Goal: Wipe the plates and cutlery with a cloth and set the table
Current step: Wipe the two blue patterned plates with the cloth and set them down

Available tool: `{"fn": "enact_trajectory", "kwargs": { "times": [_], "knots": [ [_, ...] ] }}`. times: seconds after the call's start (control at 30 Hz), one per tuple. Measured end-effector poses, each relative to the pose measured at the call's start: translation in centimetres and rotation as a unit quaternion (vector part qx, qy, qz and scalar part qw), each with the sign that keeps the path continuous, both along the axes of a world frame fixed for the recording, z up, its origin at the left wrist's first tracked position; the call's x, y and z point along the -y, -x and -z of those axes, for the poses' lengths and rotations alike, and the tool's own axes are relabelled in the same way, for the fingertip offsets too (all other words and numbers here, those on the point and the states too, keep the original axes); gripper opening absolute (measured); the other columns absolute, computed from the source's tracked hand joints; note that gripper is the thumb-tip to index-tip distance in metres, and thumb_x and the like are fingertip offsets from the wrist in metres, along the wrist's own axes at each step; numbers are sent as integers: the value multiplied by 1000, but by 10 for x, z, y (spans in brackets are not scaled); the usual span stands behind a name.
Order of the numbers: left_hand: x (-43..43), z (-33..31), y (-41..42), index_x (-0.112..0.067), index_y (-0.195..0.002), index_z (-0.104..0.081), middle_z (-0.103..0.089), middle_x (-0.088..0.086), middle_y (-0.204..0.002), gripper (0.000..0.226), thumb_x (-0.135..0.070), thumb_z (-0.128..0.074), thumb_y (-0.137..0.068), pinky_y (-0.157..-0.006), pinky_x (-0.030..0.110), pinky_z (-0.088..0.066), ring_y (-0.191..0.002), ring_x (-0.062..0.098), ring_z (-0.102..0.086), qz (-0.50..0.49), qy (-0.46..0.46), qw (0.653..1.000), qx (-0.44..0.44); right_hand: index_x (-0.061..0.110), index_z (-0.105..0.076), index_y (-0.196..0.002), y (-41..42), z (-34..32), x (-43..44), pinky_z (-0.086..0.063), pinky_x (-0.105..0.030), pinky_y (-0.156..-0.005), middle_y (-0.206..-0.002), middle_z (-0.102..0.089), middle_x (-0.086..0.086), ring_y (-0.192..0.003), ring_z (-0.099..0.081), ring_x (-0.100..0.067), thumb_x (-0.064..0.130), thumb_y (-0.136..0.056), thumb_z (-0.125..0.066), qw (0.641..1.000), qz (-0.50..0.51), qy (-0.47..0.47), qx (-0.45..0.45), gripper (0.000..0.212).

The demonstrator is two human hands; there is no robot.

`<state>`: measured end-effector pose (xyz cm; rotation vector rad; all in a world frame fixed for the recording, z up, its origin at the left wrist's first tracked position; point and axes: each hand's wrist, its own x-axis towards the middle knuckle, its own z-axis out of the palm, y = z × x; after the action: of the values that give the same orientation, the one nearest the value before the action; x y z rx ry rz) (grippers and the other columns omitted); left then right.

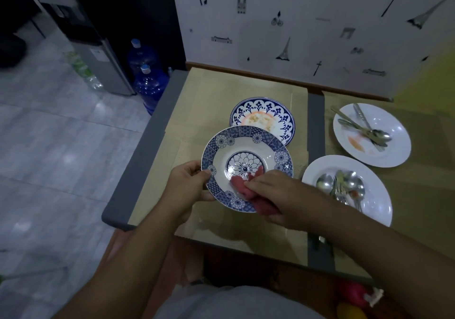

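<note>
My left hand [189,182] grips the left rim of a blue-and-white patterned plate [246,156], held tilted above the table. Against the plate's lower right inside, my right hand [275,193] holds a bunched red cloth [248,189]. Behind it lies a second blue-patterned plate [262,119] with orange food smears. Two white plates sit to the right: the near one [369,195] holds several spoons and forks [341,187], the far one [394,143] holds cutlery [364,129] and an orange smear.
Beige placemats [209,101] cover the grey-edged table [138,166], which stands against a patterned wall [295,23]. Blue water jugs [150,84] and a dispenser [98,55] stand on the tiled floor to the left. Red and yellow objects [352,294] lie at the bottom right.
</note>
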<state>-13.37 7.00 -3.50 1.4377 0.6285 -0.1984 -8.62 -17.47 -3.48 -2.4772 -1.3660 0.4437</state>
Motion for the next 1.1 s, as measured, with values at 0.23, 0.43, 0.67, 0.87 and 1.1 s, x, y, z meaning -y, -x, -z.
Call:
{"fn": "enact_trajectory", "kwargs": {
  "times": [0.23,0.43,0.67,0.87,1.1],
  "knots": [
    [-3,-8,-11,-5,-116,-67,-77,11,-99,22,-5,-51,-101,-61,31,-61,-75,17,-76,4,1,1000,0,7,-66,-119,-3,9,-6,-52,-40,-77,-106,-70,-11,-93,-59,-28,14,-84,-78,980,3,-90,175,37],
    [-8,-18,-17,-25,-143,-45,-61,-9,-130,41,-14,-51,-104,-92,13,-51,-117,-4,-60,96,-136,976,138,3,-69,-114,-20,-4,-7,-50,-41,-77,-99,-70,-14,-86,-58,-29,13,-97,-63,961,-18,-147,235,21],
    [-29,-24,-27,-21,-144,-52,-45,-3,-153,74,-69,-48,-88,-122,49,-24,-150,16,-27,340,-499,712,358,3,-70,-113,-25,-10,-11,-52,-43,-77,-101,-70,-15,-87,-61,-30,13,-96,-63,954,-26,-150,257,21],
    [-28,-23,-27,-12,-125,-70,-73,7,-118,47,-43,-59,-91,-96,46,-56,-110,25,-70,399,-564,574,439,2,-70,-117,-25,-15,-13,-50,-38,-78,-100,-68,-13,-88,-58,-28,12,-97,-61,954,1,-173,244,24],
    [-31,-23,-36,-5,-113,-74,-77,14,-99,28,-16,-70,-87,-74,41,-63,-85,28,-76,367,-592,538,476,7,-66,-125,-31,-27,-18,-48,-35,-83,-107,-67,-12,-97,-56,-26,28,-100,-53,963,33,-167,211,35]
  ]
}}
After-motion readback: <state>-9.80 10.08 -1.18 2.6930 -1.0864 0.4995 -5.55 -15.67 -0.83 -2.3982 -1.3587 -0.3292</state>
